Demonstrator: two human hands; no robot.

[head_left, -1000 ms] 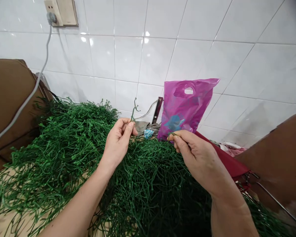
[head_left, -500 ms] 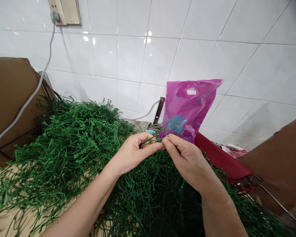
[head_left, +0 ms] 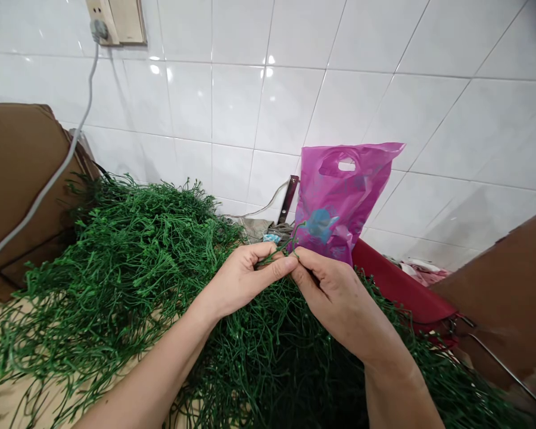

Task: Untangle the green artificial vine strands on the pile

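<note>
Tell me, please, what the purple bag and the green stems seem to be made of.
The purple bag looks like thin, glossy plastic film, judging by its creases and shine. The green stems look like moulded plastic, slightly glossy, given their even colour, though I cannot be certain.

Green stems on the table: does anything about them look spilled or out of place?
Somewhat. The heap of green stems is loose and tangled, with strands straggling across the pale tabletop at lower left, so it looks scattered. I can't tell whether that's accidental. The purple bag stands upright, with no obvious damage.
</note>
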